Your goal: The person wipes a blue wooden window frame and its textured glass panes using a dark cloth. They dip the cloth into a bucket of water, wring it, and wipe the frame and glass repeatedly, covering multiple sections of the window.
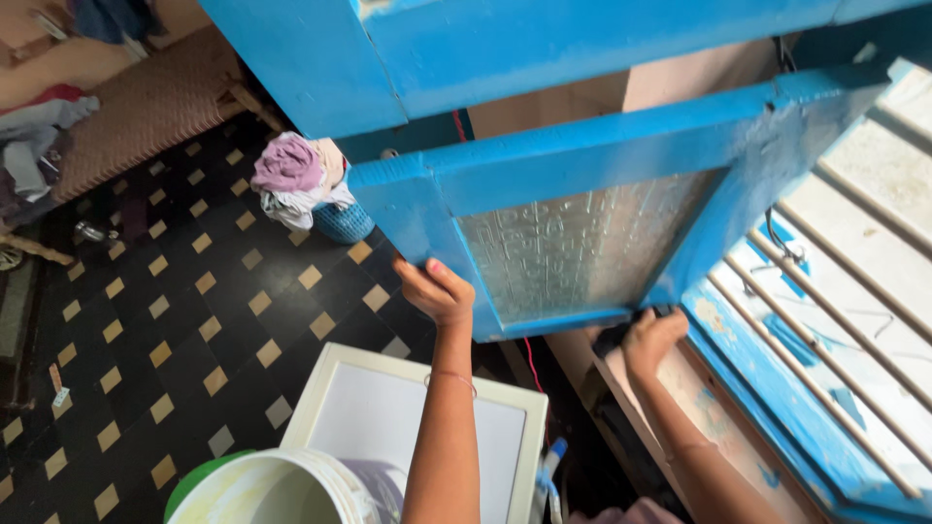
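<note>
A blue wooden window shutter (582, 160) with a frosted glass pane (573, 247) swings inward in front of me. My left hand (437, 289) grips its lower free corner, fingers wrapped round the frame edge. My right hand (652, 335) reaches under the shutter's bottom edge near the hinge side, pressing on a dark object on the sill (680, 398); what that object is I cannot tell. A second blue shutter (505, 49) hangs above.
Metal window bars (854, 281) cross the opening at right. Below me stand a white framed panel (408, 417) and a white bucket (282, 490). A blue basket heaped with clothes (309, 189) sits on the black-and-tan tiled floor (175, 320). A woven cot (146, 102) lies at far left.
</note>
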